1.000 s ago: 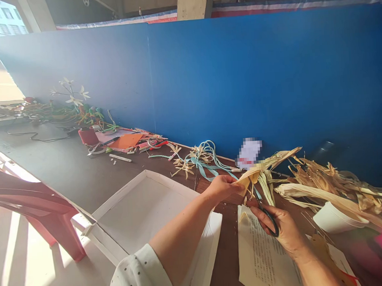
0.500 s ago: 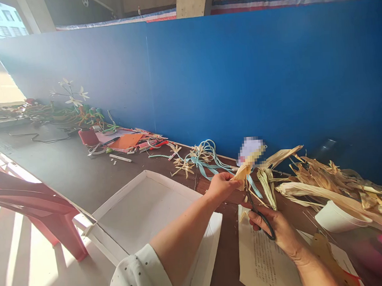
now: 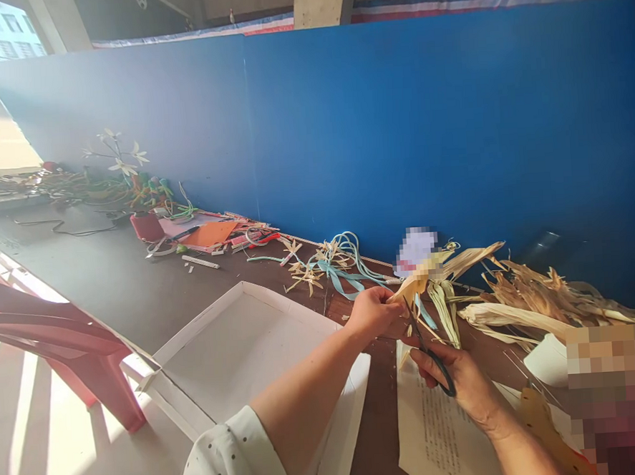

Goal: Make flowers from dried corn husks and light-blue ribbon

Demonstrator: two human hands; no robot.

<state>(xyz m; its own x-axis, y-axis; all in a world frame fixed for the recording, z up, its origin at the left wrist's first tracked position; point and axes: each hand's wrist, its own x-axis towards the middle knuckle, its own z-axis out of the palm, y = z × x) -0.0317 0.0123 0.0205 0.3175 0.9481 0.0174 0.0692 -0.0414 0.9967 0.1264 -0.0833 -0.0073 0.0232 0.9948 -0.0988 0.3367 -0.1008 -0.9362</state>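
Observation:
My left hand pinches a pale yellow strip of corn husk between thumb and fingers. Black-handled scissors are in my right hand, their blades pointing up at the lower edge of the husk. How far the blades are parted is hard to see. Beneath my right hand lies a printed sheet of paper. More dried husks are heaped to the right, and one greenish husk hangs just beyond the scissors.
A shallow white box lid lies left of my forearm. Husk flowers with light blue cords rest behind it. A white cup stands at right beside a blurred area. A blue panel backs the table; a red chair is at left.
The husk strip in my left hand has tilted lower toward the right. Both hands have barely shifted. At the right edge, the pink item and part of the cup are now pixelated.

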